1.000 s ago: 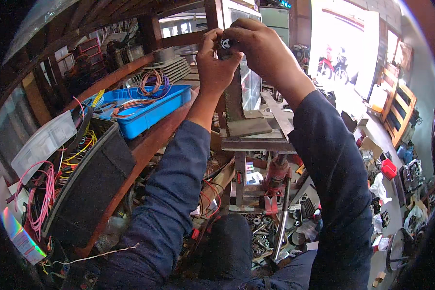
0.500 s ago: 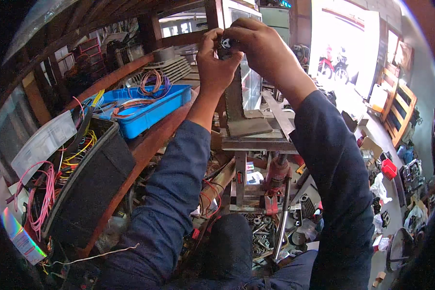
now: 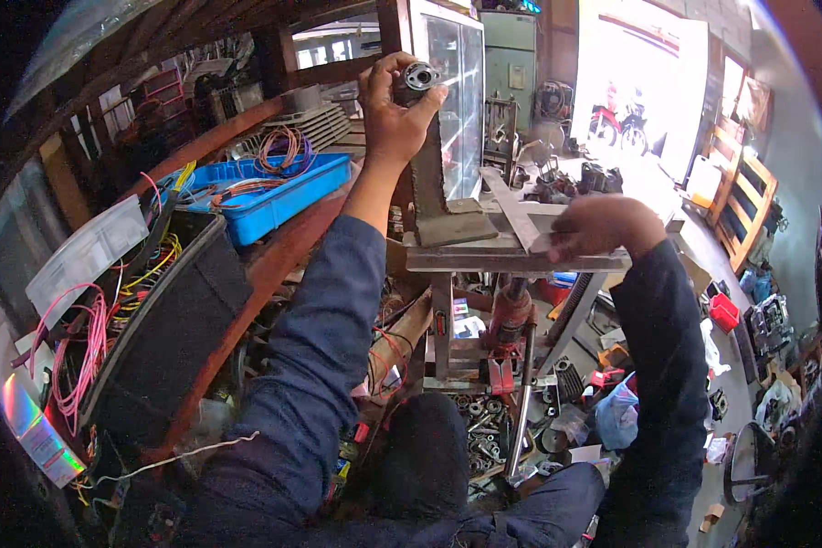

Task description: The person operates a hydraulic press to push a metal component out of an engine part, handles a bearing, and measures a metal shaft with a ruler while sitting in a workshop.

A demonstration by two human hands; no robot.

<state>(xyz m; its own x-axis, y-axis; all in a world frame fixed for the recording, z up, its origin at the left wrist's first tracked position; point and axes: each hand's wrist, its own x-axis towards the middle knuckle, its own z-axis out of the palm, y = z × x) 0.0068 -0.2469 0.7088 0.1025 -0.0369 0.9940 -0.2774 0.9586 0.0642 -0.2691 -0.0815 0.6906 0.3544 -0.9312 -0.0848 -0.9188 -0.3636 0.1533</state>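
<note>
Raised high in front of me, my left hand (image 3: 395,114) grips a round metal part (image 3: 420,77) between thumb and fingers. Its end face shows a central hole with smaller openings around it. My right hand (image 3: 607,226) is smeared by motion over the right side of a metal work table (image 3: 470,260); whether it holds anything cannot be made out. Close to its fingers is the near end of a flat metal bar (image 3: 511,208) lying across the table. An upright metal post (image 3: 428,173) with a flat foot stands left of the bar, below my left hand.
On the left, a blue tray (image 3: 274,212) of wire coils and a black bin (image 3: 160,324) with cables line a wooden ledge. Under the table stands a red jack (image 3: 511,324) with a long handle (image 3: 524,402). Loose metal parts (image 3: 489,438) litter the floor.
My right hand has let go of the round part and swung down and right to the table. My left hand still holds the part, with its end face now in plain sight.
</note>
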